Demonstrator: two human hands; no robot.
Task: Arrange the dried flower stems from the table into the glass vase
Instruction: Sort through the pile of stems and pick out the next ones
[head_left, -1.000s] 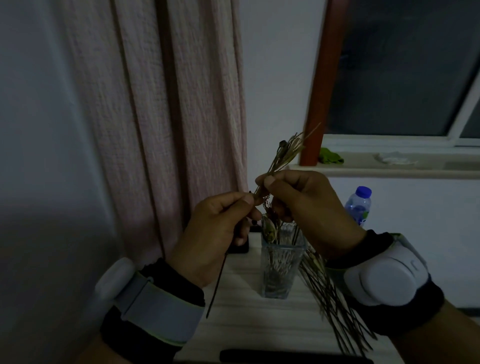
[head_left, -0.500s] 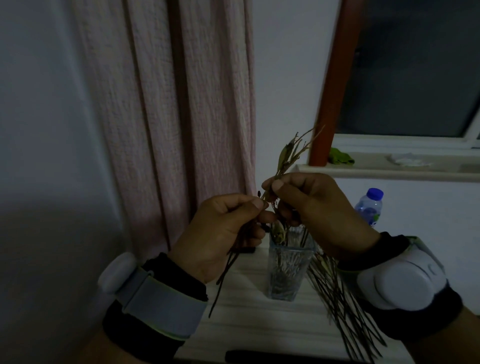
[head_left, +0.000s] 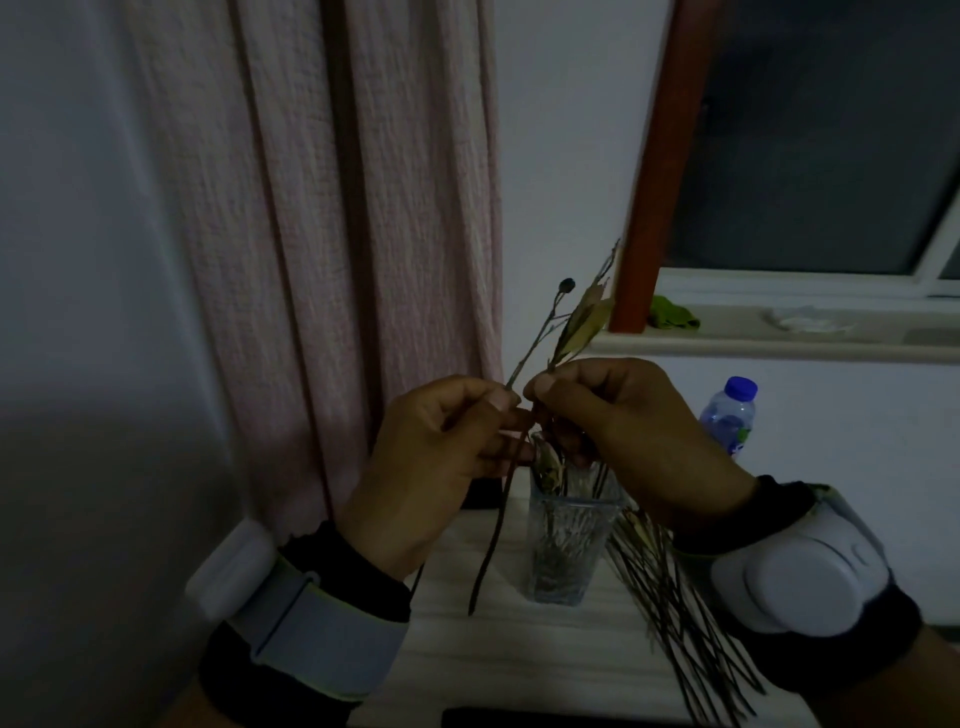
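Above the vase (head_left: 563, 545), both hands' stems (head_left: 540, 332) have now separated

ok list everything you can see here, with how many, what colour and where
glass vase: one, clear, on the table, some stems already in it
loose stems: a pile, dark brown, on the table right of the vase
held stems: a few, brown with pale dry leaves, above the vase
table: one, pale wood
water bottle: one, clear, blue cap, behind the table on the right
curtain: one, pink, left of centre
green cloth: one, on the windowsill
wrist devices: two, grey-white
left hand: pinching a stem
right hand: pinching stems
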